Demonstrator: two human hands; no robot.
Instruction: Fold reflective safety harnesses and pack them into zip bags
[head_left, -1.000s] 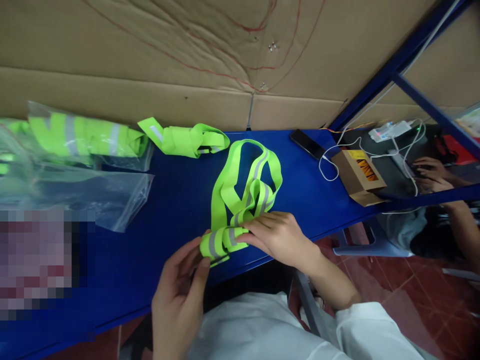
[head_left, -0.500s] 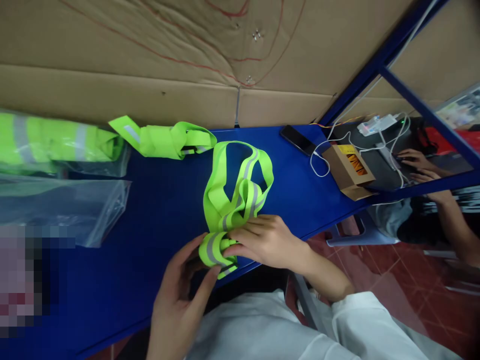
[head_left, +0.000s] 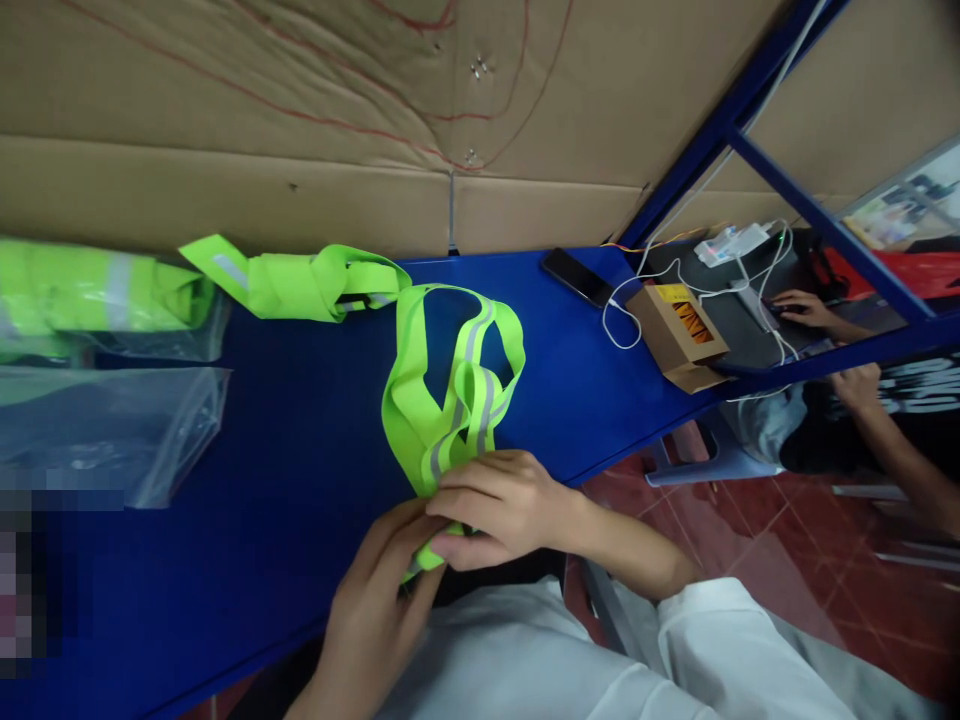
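Note:
A neon yellow-green reflective strap (head_left: 409,405) with a grey stripe lies in loose loops on the blue table, and its near end runs into my hands. My left hand (head_left: 386,575) is closed round that rolled end at the table's front edge. Fingers of my right hand (head_left: 502,510) pinch the same part from the other side. Most of the roll is hidden behind the fingers. Farther back lies a second strap (head_left: 292,285) of the same kind, bundled, with one flat end sticking out to the left.
Clear plastic bags (head_left: 180,430) lie at the left, one with folded neon straps (head_left: 67,295). A black phone (head_left: 576,277), a cardboard box (head_left: 679,335) and white cables (head_left: 622,335) are at the right. Beyond a blue frame, another person's hands (head_left: 855,385) show.
My left hand has closed over the rolled strap end, which showed openly between both hands before. My right hand has come closer to the left. The whole view has shifted slightly.

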